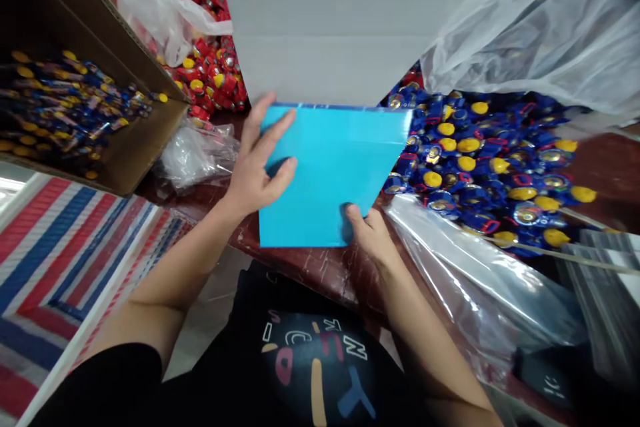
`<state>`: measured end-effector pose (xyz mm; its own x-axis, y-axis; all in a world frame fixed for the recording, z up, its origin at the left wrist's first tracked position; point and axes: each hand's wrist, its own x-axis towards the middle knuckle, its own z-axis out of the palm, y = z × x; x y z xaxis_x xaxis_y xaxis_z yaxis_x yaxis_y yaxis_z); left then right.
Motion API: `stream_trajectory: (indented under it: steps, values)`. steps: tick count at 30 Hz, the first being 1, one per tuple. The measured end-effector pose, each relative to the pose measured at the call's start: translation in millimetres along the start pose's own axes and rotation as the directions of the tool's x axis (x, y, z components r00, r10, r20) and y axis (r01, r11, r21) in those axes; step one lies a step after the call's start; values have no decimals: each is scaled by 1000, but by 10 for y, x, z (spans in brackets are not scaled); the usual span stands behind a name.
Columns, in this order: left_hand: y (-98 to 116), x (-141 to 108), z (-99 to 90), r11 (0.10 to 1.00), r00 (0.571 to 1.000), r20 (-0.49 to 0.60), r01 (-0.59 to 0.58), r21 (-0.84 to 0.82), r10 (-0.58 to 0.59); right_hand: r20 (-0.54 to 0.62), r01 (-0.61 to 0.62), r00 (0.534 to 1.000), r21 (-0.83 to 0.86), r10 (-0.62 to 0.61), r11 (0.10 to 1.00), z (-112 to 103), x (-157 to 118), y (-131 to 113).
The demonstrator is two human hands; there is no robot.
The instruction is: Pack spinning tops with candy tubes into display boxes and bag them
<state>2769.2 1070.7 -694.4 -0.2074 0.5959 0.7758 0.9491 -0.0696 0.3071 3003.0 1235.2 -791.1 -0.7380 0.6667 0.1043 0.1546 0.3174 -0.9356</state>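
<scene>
A flat bright-blue cardboard box panel point(335, 167) lies on the dark red table point(320, 273), joined at its far edge to a pale grey flap point(330, 27) that rises toward the camera. My left hand point(257, 163) presses flat on the panel's left side, fingers spread over its corner. My right hand point(370, 233) pinches the panel's near edge with the thumb on top.
A heap of blue toys with yellow caps point(490, 160) lies right of the panel, red ones point(213, 73) at the back left. A cardboard carton point(125, 153) at left holds small packets. Clear plastic bags point(545, 20) and sleeves point(480, 273) surround them. A striped sack point(60, 240) lies lower left.
</scene>
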Motion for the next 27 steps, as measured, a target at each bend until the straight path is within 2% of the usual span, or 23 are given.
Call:
stream_trajectory:
  steps: [2,5,8,12,16,18,21,23,24,26,27]
  values:
    - [-99,105,177,997,997,1,77,0,-77,-73,24,997,-30,-27,999,86,-13,20]
    - [-207,81,446,974,978,-18,210,83,-209,-201,108,969,-174,-143,979,242,-23,64]
    - [-243,21,594,936,968,-35,251,246,-250,-202,195,937,-378,-286,905,358,-24,128]
    - [-218,-7,619,903,957,-39,284,321,-287,-151,310,875,-554,-460,772,399,-36,180]
    - [-205,-60,591,938,967,-60,255,235,-247,-176,342,843,-555,-509,758,351,-21,197]
    - [-219,-78,605,936,961,-66,276,217,-268,-171,321,856,-563,-487,762,331,-3,204]
    - [-218,-62,680,894,928,-19,365,258,-373,-93,278,907,-602,-411,748,347,20,163]
    - [-184,-35,735,879,911,45,383,285,-411,-59,281,909,-648,-414,708,399,42,68]
    - [-163,-24,753,888,915,64,368,275,-398,-52,296,897,-667,-439,683,436,68,0]
    - [-143,-25,751,925,946,8,316,210,-325,-20,346,871,-683,-490,643,530,166,-163]
    - [-155,-44,726,939,955,-78,296,174,-286,12,370,868,-682,-496,631,586,240,-244]
